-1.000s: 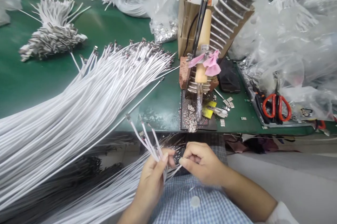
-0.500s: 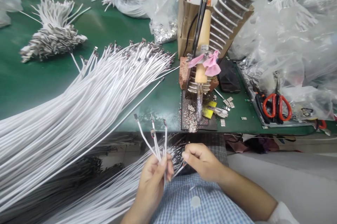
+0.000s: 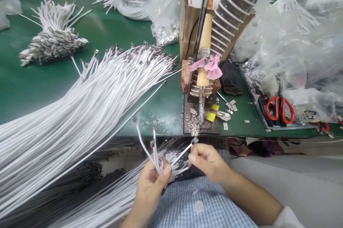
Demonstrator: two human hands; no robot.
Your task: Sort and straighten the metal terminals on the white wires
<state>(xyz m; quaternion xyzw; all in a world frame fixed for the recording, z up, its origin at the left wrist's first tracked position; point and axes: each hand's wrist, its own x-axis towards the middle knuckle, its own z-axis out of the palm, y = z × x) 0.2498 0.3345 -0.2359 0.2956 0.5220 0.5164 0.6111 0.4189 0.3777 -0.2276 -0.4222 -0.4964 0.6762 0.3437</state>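
Observation:
My left hand [image 3: 154, 181] is closed round several white cables [image 3: 141, 138], whose small dark and metallic connector ends fan out above the thumb. One cable leans to the right, and its metal connector [image 3: 195, 140] shows just above the fingers of my right hand [image 3: 207, 160]. The right thumb and forefinger are pinched together at the end of another white cable [image 3: 183, 169]; the tip between them is hidden. Below both hands, a loose bundle of white cables [image 3: 118, 188] runs under the table edge across the lap.
On the green table [image 3: 152, 114] lies a large cable bundle [image 3: 88, 99]. A wooden-handled soldering iron [image 3: 205, 39] points down beside a ribbed clear hose [image 3: 235, 6], above a dark plate with solder bits [image 3: 193, 117]. Red-handled scissors [image 3: 280, 109] lie in a tray at the right.
My left hand has shifted slightly left and down with its cables. One cable now slants right, its connector showing above my right fingers. My right hand has hardly moved.

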